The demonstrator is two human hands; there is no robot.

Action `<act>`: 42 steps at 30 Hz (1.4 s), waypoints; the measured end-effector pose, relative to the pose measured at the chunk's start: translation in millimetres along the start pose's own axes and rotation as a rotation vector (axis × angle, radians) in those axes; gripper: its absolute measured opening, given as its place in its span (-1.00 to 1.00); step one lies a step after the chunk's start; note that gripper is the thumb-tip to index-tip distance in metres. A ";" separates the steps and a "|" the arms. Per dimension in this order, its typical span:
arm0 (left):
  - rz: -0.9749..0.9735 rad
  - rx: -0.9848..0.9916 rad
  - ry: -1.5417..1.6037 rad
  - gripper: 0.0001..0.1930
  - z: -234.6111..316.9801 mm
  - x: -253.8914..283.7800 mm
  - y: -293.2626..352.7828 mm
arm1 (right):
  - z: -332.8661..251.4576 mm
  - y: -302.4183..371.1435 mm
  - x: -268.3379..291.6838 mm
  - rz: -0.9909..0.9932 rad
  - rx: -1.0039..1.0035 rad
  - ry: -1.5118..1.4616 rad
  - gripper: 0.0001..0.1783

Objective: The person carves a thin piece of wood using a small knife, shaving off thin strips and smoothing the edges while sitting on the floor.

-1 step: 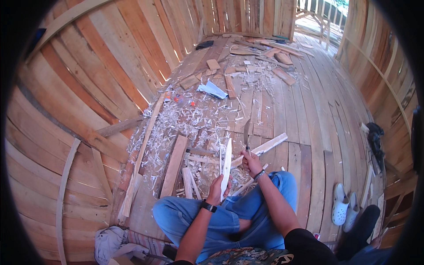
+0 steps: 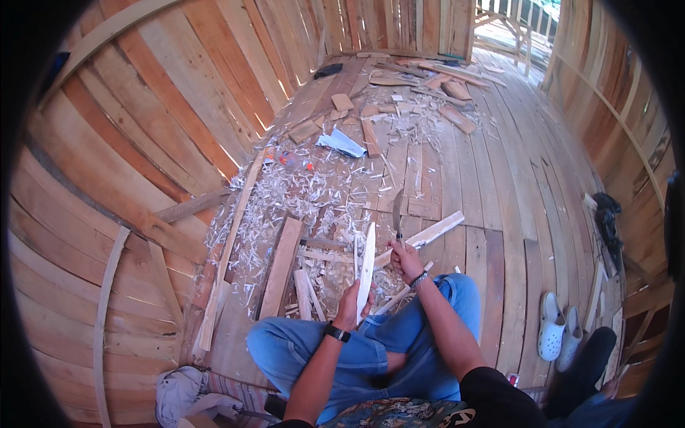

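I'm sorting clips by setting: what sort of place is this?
Probably a wooden shed used for woodworking: plank walls, shavings strewn over the floor, and a knife in the right hand.

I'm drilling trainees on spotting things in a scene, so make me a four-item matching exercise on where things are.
1. pale carved wood
2. knife
3. light-coloured clogs
4. light blue sheet

A. on the floor, to the person's right
B. held in the right hand
C. ahead, beyond the knife's tip
D. held in the left hand

Pairs: 1-D, 2-B, 3-A, 4-C
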State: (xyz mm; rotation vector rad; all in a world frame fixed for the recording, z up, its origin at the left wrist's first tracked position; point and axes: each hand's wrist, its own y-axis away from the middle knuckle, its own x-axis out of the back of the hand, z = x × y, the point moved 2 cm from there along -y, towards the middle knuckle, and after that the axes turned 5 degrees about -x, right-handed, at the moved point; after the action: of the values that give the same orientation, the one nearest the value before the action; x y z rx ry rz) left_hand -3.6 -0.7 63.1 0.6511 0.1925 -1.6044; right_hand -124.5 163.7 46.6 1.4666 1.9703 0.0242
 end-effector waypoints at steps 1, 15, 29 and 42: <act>-0.029 0.017 0.026 -0.47 -2.6 -1.0 0.2 | -2.9 1.8 -0.1 0.000 0.002 -0.007 -0.72; -0.125 0.165 -0.048 -0.14 -5.2 -13.2 -0.5 | -7.3 2.6 -0.1 -0.013 0.037 0.005 -0.82; 0.007 0.136 0.059 -0.53 -6.5 -1.2 -4.8 | 7.4 -0.9 7.0 0.282 0.402 0.810 -0.54; 0.142 0.075 -0.177 -0.59 -14.8 17.2 -8.3 | 4.2 57.9 -21.5 0.275 0.495 1.487 -0.64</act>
State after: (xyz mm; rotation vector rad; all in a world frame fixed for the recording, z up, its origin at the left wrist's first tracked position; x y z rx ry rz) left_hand -7.4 -6.9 40.1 0.5640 -0.0437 -1.5281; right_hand -70.4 165.1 76.7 2.3905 2.9519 1.1001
